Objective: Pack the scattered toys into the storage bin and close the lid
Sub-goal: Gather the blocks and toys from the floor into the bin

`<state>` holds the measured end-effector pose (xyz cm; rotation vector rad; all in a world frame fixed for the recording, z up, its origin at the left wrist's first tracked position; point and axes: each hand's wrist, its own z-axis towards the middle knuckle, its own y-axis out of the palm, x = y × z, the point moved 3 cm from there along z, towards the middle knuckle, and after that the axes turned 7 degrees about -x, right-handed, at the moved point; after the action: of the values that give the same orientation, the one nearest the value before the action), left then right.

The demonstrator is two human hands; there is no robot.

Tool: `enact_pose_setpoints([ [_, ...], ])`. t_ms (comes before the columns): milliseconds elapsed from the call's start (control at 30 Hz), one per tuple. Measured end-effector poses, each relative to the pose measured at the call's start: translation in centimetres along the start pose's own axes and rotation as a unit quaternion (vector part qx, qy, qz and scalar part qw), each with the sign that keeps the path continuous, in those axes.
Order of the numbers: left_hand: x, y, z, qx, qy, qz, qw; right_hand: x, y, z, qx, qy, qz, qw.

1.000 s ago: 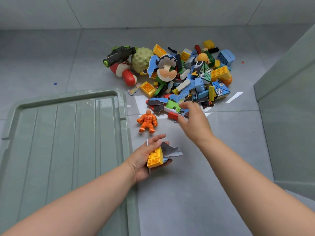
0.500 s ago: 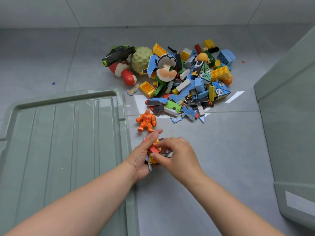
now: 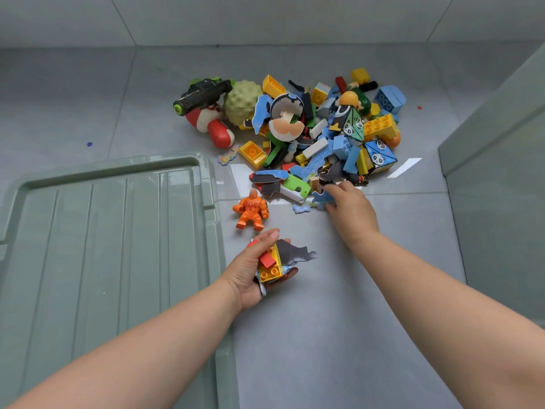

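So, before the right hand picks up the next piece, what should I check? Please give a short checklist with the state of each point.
1. Left hand holds its pieces securely: ok, thumb presses the yellow brick and red piece.
2. Room in the left hand for more: cannot tell; the grey puzzle piece already sticks out.
3. Right hand at the pile's near edge: ok, fingers on a blue puzzle piece.
4. Right hand's grasp closed: cannot tell.
5. Orange figure clear of both hands: ok.
6. Green lid off the bin: ok, lying flat beside the left hand.

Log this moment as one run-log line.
left hand: holds yellow brick, puzzle pieces | right hand: reaching at toy pile edge | lid: on floor
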<state>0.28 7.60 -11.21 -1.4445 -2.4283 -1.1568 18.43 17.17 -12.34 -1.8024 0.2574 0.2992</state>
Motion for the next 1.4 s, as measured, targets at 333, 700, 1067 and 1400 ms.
enact_pose_setpoints([
  [333, 0.3, 0.5, 0.6, -0.066, 0.016, 0.002, 0.998, -8.2, -1.0, -9.6, -0.106, -0.053, 0.172, 0.978],
  [700, 0.1, -1.1, 0.8, -0.012, 0.025, 0.004, 1.000, -3.1, -0.4, 0.0, -0.090, 0.000, 0.027, 0.996],
  [1067, 0.4, -1.7, 0.6, 0.007, 0.014, -0.015, 1.000, -2.8, 3.1, -5.0, 0.070, -0.081, 0.001, 0.994],
  [1400, 0.0, -1.3, 0.6, -0.010, 0.002, 0.000, 1.000, 0.1, 0.6, -4.4, 0.085, -0.116, -0.089, 0.986],
])
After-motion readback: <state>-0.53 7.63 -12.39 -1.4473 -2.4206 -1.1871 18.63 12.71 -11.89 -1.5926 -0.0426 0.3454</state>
